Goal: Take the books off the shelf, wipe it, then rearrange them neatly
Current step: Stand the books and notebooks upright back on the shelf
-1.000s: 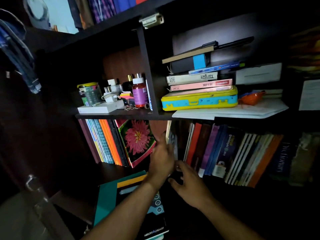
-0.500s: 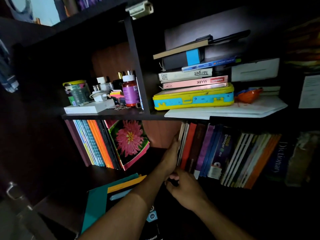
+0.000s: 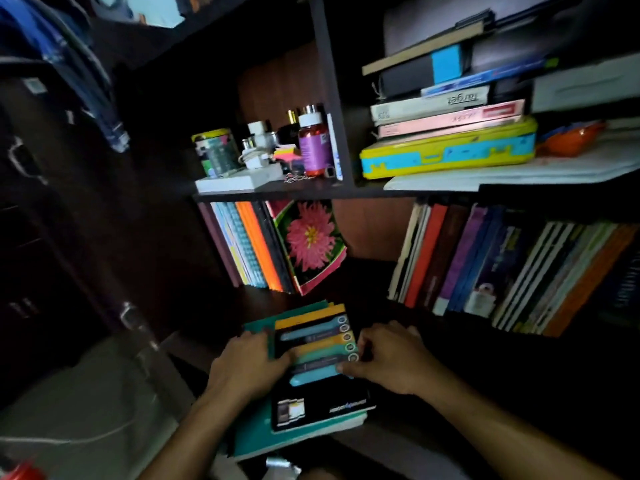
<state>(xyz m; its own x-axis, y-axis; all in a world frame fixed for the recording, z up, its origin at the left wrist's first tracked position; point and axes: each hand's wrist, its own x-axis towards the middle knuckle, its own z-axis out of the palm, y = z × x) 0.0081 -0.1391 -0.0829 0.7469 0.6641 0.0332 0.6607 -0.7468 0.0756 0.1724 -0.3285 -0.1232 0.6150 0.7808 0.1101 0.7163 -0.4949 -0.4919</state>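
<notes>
A dark book with coloured stripes (image 3: pixel 320 396) lies on top of a teal book (image 3: pixel 256 434) in a small stack below the shelf. My left hand (image 3: pixel 247 367) holds the stack's left edge, fingers curled over it. On the right edge my right hand (image 3: pixel 388 358) grips the striped book, thumb on the cover. On the lower shelf (image 3: pixel 367 271) a left group of books leans, fronted by a pink-flower book (image 3: pixel 310 244). A right row of upright books (image 3: pixel 502 265) leans left. A gap lies between the two groups.
The upper shelf holds a yellow and blue case (image 3: pixel 446 152) under stacked books, a bottle (image 3: pixel 311 147), a jar (image 3: pixel 214 152) and a white box (image 3: pixel 239 180). A dark cupboard (image 3: pixel 52 237) stands at left. A pale surface with a white cable (image 3: pixel 86 427) lies below left.
Both hands have come down from the left end of the right book row to the stack below the shelf and now hold its sides. The camera has tilted down.
</notes>
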